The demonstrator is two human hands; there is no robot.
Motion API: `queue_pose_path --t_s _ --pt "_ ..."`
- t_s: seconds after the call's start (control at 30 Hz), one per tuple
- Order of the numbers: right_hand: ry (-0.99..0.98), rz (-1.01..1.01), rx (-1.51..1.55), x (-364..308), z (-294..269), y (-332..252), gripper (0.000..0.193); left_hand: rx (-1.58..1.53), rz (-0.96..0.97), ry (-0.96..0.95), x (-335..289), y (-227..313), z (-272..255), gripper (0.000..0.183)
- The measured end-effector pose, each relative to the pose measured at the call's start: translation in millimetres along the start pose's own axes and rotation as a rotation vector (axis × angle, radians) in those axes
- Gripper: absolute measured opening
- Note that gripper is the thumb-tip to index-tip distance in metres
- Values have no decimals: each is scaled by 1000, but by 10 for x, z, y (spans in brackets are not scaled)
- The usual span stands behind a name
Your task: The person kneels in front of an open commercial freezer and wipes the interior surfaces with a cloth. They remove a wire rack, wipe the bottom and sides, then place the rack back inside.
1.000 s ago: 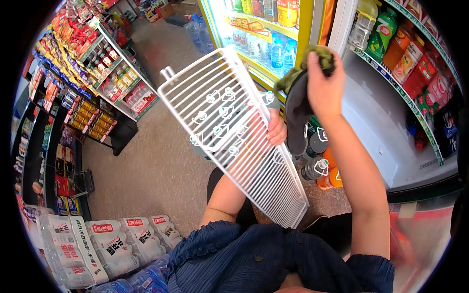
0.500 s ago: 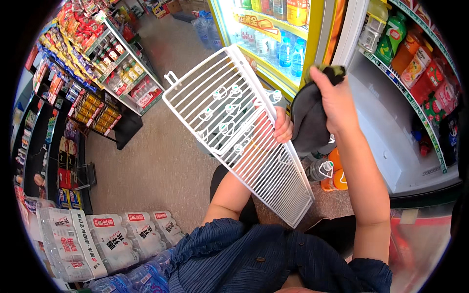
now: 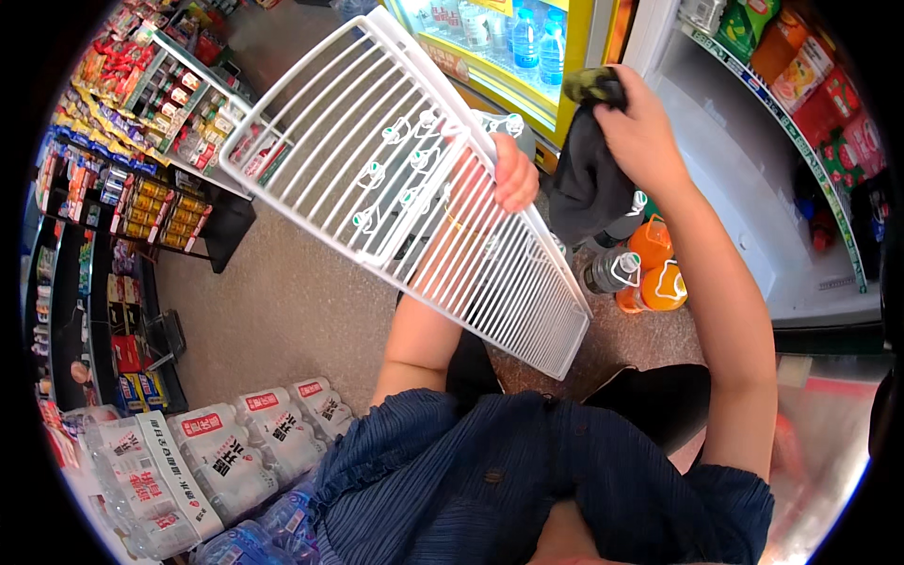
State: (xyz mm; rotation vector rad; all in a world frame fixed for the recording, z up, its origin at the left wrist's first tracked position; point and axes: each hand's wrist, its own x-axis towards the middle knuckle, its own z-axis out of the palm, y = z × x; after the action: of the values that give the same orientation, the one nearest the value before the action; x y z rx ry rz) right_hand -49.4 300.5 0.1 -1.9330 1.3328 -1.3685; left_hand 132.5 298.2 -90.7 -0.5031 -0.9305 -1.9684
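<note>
I hold the white wire shelf rack [image 3: 405,179] up in front of me, tilted, its far end toward the store aisle and its near corner down over my lap. My left hand [image 3: 513,174] grips it from underneath along its right edge, fingers curled round the wires. My right hand [image 3: 640,132] is clenched on a dark grey cloth [image 3: 589,184] with a green patch at the top; the cloth hangs just beside the rack's right edge, close to my left hand.

Below the cloth, on the floor, stand a few bottles: two orange drink bottles [image 3: 654,273] and a clear one [image 3: 610,271] lying against them. To the right is the open cooler [image 3: 753,188], its white inner floor bare where I can see it, while its door shelves [image 3: 800,85] hold green, orange and red bottles and cartons. Behind the rack a yellow-framed cooler [image 3: 527,47] holds rows of water bottles. To my left, store shelving [image 3: 141,122] carries packed snacks, and wrapped multipacks of bottles [image 3: 217,461] lie on the floor by my left knee.

Against half a second ago, the rack has swung up and leftward, reaching further toward the aisle, and my right hand with the cloth has risen closer to the cooler.
</note>
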Motion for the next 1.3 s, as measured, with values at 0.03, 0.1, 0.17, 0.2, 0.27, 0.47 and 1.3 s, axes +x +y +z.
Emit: queue_pose_path --t_s 0.03,0.1,0.17,0.2,0.27,0.47,1.3 --pt "-7 8 133 -71 -27 -112 29 45 10 55 -27 62 -51 55" --pt "-116 60 425 -239 -132 -421 30 78 -11 170 -19 12 -103 57" --pt "-181 -13 397 -342 21 -725 34 74 3 300 -25 -31 -69 59" --pt "-166 -104 218 -415 198 -861 37 80 51 366 -56 -19 20 60" --pt "-67 -162 327 -688 652 -897 45 46 143 466 20 -135 95 62" --pt "-410 195 -122 -1784 355 4 50 169 132 -38 82 318 -181 63" --pt "-536 582 140 -2420 -1300 301 38 239 385 273 -202 1338 9 32"
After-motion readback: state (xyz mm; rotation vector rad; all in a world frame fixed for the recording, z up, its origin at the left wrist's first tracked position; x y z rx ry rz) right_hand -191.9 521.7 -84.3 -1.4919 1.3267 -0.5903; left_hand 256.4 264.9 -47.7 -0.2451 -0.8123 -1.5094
